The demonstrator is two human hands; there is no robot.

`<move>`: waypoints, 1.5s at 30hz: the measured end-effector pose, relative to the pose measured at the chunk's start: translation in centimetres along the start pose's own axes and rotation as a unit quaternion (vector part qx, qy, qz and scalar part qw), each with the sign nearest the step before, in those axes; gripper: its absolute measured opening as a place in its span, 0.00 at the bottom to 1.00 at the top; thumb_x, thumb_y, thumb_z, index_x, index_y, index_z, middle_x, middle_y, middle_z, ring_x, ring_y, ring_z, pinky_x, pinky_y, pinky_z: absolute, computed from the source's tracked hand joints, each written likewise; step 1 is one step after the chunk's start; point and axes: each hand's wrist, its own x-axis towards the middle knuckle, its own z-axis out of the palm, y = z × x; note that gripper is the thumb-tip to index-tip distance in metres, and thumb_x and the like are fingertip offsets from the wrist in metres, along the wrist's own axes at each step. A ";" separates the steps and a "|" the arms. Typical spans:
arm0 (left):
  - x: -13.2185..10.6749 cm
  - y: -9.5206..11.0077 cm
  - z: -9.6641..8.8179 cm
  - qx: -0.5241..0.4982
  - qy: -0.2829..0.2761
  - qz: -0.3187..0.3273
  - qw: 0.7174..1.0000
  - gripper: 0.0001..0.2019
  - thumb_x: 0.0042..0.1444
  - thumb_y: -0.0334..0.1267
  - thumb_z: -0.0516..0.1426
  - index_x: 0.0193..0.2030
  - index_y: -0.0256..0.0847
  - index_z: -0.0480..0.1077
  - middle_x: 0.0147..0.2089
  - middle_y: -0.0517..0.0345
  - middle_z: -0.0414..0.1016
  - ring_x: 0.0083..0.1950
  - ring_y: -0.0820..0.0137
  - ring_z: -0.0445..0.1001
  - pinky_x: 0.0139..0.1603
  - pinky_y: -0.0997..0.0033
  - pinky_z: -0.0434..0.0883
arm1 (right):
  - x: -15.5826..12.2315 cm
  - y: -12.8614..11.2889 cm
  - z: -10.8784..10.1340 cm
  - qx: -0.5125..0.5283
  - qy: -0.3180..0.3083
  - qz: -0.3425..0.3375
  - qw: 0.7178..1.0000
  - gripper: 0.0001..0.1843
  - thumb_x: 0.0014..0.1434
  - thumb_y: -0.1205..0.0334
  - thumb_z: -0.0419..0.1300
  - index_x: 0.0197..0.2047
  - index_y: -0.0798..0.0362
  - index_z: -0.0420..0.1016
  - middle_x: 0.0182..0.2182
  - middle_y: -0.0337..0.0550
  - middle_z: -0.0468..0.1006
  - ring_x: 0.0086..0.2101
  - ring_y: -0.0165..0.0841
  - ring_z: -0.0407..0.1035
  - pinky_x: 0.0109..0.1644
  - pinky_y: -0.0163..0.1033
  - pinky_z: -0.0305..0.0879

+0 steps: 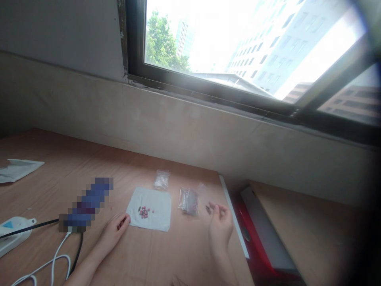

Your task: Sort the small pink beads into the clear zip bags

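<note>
Near the middle of the table lies a pale square cloth [162, 218] with a small heap of pink and dark beads or pellets [144, 213] on it. At its left edge rests my left hand [117, 227], fingers curled closed and their tips against the cloth's border; whether they grip it is hidden. Further right, my right hand [220, 221] is closed in a pinch beside several small dark pieces [208, 208]. What the pinch holds, if anything, is too small to make out. A clear plastic bag with dark contents [188, 201] lies just left of that hand.
Another clear bag [161, 179] sits behind the cloth. To the left are a blurred-out blue device [89, 206], white cables [53, 258], a white power strip [16, 234] and a white packet [20, 170]. A red object [253, 234] stands beyond the table's right edge.
</note>
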 end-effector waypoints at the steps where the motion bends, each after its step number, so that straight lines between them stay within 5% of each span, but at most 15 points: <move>1: 0.1 0.0 -0.1 -0.010 -0.003 -0.008 1.000 0.15 0.51 0.47 0.48 0.32 0.40 0.70 0.30 0.57 0.73 0.34 0.66 0.69 0.33 0.74 0.66 | -0.3 -0.6 0.0 0.033 -0.003 0.003 0.999 0.12 0.50 0.54 0.52 0.35 0.54 0.60 0.31 0.45 0.73 0.31 0.32 0.69 0.34 0.38 0.65; 7: -0.2 2.3 -1.5 -0.171 -0.095 -0.078 0.978 0.18 0.51 0.49 0.47 0.35 0.37 0.70 0.31 0.57 0.72 0.30 0.71 0.68 0.31 0.75 0.65 | -6.0 -1.0 3.0 0.079 -0.158 0.111 0.978 0.16 0.46 0.51 0.56 0.33 0.54 0.61 0.23 0.39 0.70 0.20 0.27 0.65 0.21 0.31 0.61; 11: -1.4 5.5 -2.4 -0.209 -0.202 -0.018 0.957 0.17 0.52 0.49 0.47 0.31 0.37 0.69 0.28 0.60 0.69 0.29 0.74 0.65 0.30 0.77 0.63 | -10.8 0.4 6.0 0.092 -0.255 0.168 0.948 0.18 0.43 0.48 0.57 0.29 0.54 0.60 0.20 0.36 0.68 0.15 0.24 0.60 0.16 0.29 0.55; 14: -2.1 6.8 -2.8 -0.205 -0.207 -0.012 0.957 0.15 0.50 0.48 0.50 0.27 0.37 0.66 0.24 0.63 0.65 0.27 0.75 0.63 0.29 0.78 0.61 | -12.6 0.9 7.1 0.095 -0.275 0.163 0.943 0.16 0.44 0.50 0.56 0.29 0.53 0.60 0.19 0.35 0.67 0.16 0.24 0.59 0.16 0.29 0.54; 19: -2.4 8.0 -3.9 -0.195 -0.225 -0.020 0.955 0.13 0.49 0.46 0.52 0.27 0.37 0.65 0.24 0.63 0.65 0.28 0.74 0.64 0.30 0.77 0.62 | -12.6 0.7 7.3 0.062 -0.310 0.131 0.940 0.13 0.48 0.52 0.52 0.32 0.53 0.58 0.22 0.37 0.67 0.17 0.26 0.60 0.18 0.30 0.55; 24: -1.9 10.0 -4.9 -0.164 -0.196 0.024 0.966 0.12 0.51 0.44 0.50 0.24 0.37 0.63 0.23 0.64 0.63 0.28 0.74 0.63 0.30 0.77 0.61 | -13.0 -1.6 6.9 -0.056 -0.238 0.005 0.970 0.14 0.46 0.56 0.56 0.35 0.52 0.60 0.33 0.43 0.66 0.32 0.32 0.63 0.31 0.36 0.60; 26: -1.7 10.6 -4.9 -0.154 -0.192 0.036 0.969 0.13 0.51 0.44 0.49 0.24 0.37 0.62 0.23 0.65 0.62 0.27 0.75 0.62 0.29 0.78 0.61 | -13.2 -3.0 6.7 -0.057 -0.286 -0.020 0.956 0.10 0.48 0.55 0.54 0.31 0.53 0.62 0.30 0.42 0.66 0.33 0.32 0.62 0.34 0.35 0.59; 29: -1.3 11.0 -4.7 -0.137 -0.199 0.051 0.969 0.13 0.52 0.44 0.49 0.25 0.37 0.62 0.24 0.64 0.63 0.27 0.75 0.62 0.28 0.78 0.61 | -13.5 -4.8 6.9 -0.007 -0.412 0.010 0.911 0.14 0.54 0.53 0.48 0.24 0.54 0.61 0.22 0.37 0.65 0.26 0.28 0.61 0.31 0.33 0.57; 34: -0.6 10.7 -4.3 -0.088 -0.238 0.075 0.964 0.14 0.53 0.44 0.47 0.25 0.37 0.64 0.25 0.61 0.67 0.27 0.73 0.64 0.29 0.77 0.62 | -13.2 -5.4 7.7 0.042 -0.479 0.071 0.874 0.17 0.53 0.51 0.49 0.21 0.55 0.62 0.17 0.35 0.64 0.21 0.26 0.59 0.25 0.31 0.54; 41: -0.3 10.5 -4.6 -0.083 -0.263 0.075 0.958 0.14 0.53 0.45 0.46 0.26 0.38 0.65 0.26 0.62 0.67 0.29 0.73 0.64 0.29 0.78 0.61 | -12.6 -4.5 8.3 0.076 -0.498 0.089 0.859 0.13 0.51 0.58 0.51 0.21 0.57 0.66 0.18 0.37 0.66 0.21 0.25 0.60 0.25 0.30 0.55; 45: -0.2 10.1 -4.1 -0.086 -0.217 0.058 0.971 0.16 0.54 0.46 0.45 0.24 0.38 0.63 0.24 0.64 0.65 0.26 0.74 0.62 0.27 0.78 0.59 | -12.6 -4.5 8.7 0.044 -0.481 0.089 0.871 0.12 0.49 0.64 0.49 0.17 0.56 0.64 0.15 0.36 0.65 0.20 0.25 0.59 0.24 0.30 0.54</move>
